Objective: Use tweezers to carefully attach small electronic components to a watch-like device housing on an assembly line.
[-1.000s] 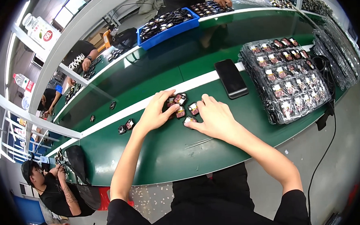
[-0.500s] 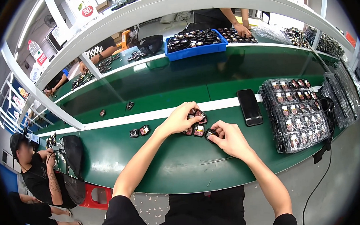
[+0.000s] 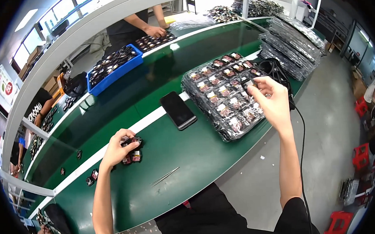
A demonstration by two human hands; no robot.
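My left hand (image 3: 118, 149) is closed on a small black electronic module (image 3: 134, 140), above a little cluster of similar modules (image 3: 135, 157) on the green bench. Over the far right part of a clear plastic tray (image 3: 222, 132), my right hand (image 3: 273, 99) pinches another such module (image 3: 249, 84) between thumb and fingertips. Rows of black modules with pale labels fill the tray's pockets, and more trays seem stacked beneath it. I cannot tell whether the pinched module touches its pocket.
A black phone (image 3: 178, 110) lies left of the tray, and tweezers (image 3: 165, 176) lie nearer me. Black cables (image 3: 274, 72) and stacked plastic trays (image 3: 292, 48) are beyond. Across the belt (image 3: 123, 107) stand a blue bin (image 3: 116, 72) and a co-worker's hands (image 3: 155, 31).
My right hand has moved from the cluster to the tray, carrying a module. The left hand stays at the cluster. The view has turned right.
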